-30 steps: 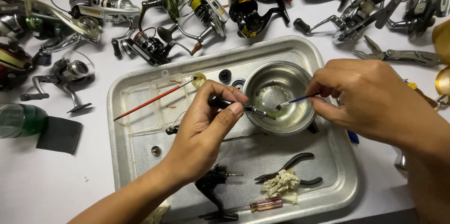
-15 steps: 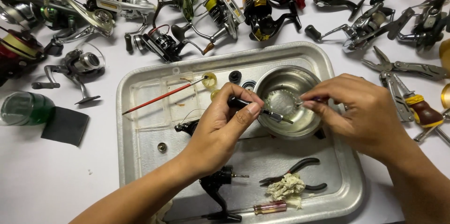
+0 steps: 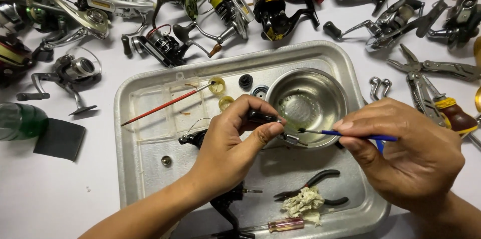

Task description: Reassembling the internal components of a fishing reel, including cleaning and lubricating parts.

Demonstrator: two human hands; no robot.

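Observation:
My left hand [image 3: 233, 141] pinches a small dark metal reel part [image 3: 280, 130] over the metal tray [image 3: 150, 169], just beside a round steel bowl [image 3: 328, 86]. My right hand [image 3: 406, 154] grips a thin blue-handled brush [image 3: 345, 134] whose dark tip points left and nearly touches the part. A black reel body [image 3: 198, 138] lies under my left hand, partly hidden by it.
In the tray lie a red-handled brush [image 3: 160, 108], yellow rings [image 3: 217, 86], black pliers [image 3: 320, 181], a crumpled rag [image 3: 304, 202] and a small screwdriver [image 3: 280, 225]. Several fishing reels [image 3: 270, 4] crowd the table's far side. Multi-tool pliers [image 3: 436, 66] lie right, a green bottle [image 3: 20, 121] left.
The view has shifted so the tray sits lower and further right. My right hand drew back to the right, and the brush tip left the bowl and now meets the part in my left hand.

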